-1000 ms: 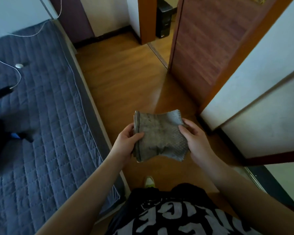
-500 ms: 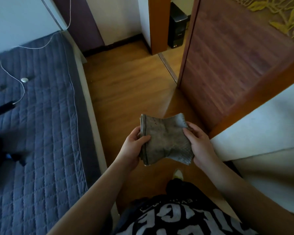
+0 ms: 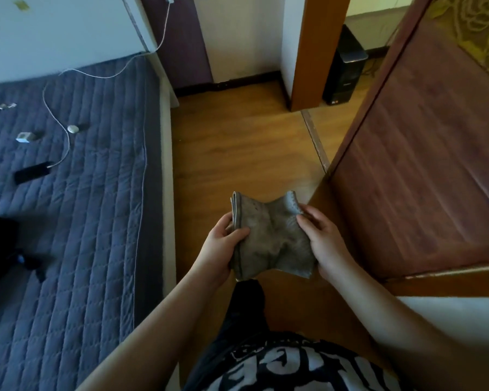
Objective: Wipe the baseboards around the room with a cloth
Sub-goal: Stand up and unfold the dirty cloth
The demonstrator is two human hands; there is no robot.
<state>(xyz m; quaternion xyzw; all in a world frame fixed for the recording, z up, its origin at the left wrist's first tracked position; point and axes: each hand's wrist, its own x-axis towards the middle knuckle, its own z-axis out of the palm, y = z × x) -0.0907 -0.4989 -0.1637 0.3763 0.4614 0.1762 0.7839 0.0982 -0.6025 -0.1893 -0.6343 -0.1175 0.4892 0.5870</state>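
Both grips clenched on folded grey cloth (image 3: 271, 238), L hand (image 3: 219, 249), R hand (image 3: 323, 241), above wood floor (image 3: 237, 142)

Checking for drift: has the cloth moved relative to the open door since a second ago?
Yes. The cloth, gripped by the left hand and the right hand, has come forward along the wooden door, towards the baseboard ahead.

Home bedroom. Bed (image 3: 68, 221) with grey quilted cover along the left wall, charging cable (image 3: 68, 114) and small gadgets lying on it. Wood-look laminate floor (image 3: 237, 153), dark baseboard (image 3: 246, 80) under white walls, brown wooden door (image 3: 421, 165) open on the right, PC tower (image 3: 343, 69) visible through the doorway.
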